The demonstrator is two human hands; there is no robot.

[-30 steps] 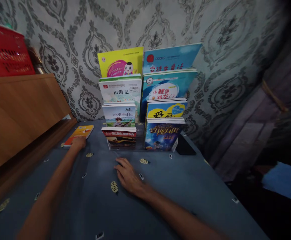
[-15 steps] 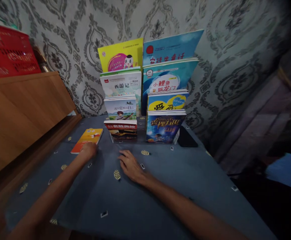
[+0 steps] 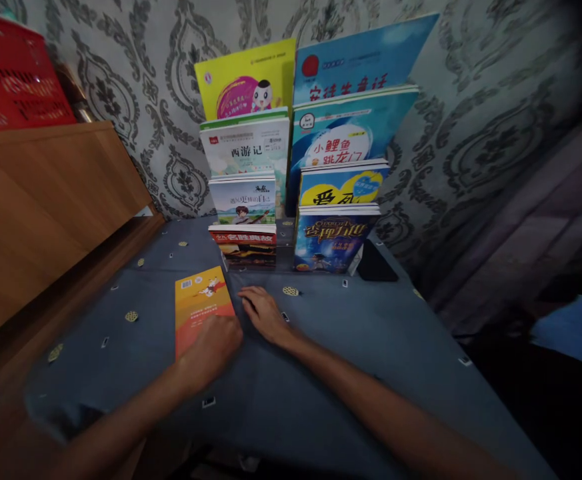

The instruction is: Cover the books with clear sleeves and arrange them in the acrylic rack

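Observation:
An orange book point(image 3: 198, 300) with a barcode in its top left corner is tilted up toward me over the table. My left hand point(image 3: 215, 343) is closed on its lower right part, the fingertips partly hidden. Just right of the book, my right hand point(image 3: 265, 315) rests on the tablecloth with its fingers loosely stretched and nothing in them. Beyond both hands, books stand in two stepped columns. A red-topped book point(image 3: 245, 248) fronts the left column, and a dark blue book point(image 3: 333, 241) fronts the right one.
A dark flat object point(image 3: 377, 261) lies right of the book columns. On the left, a wooden cabinet point(image 3: 55, 213) bears a red basket point(image 3: 13, 73). Patterned wallpaper point(image 3: 145, 80) rises behind the table point(image 3: 331, 373), and a curtain hangs at the right.
My left hand has brought the orange book rightward and nearer to me, tilting it up from the table. The right hand has barely moved. The view has shifted slightly.

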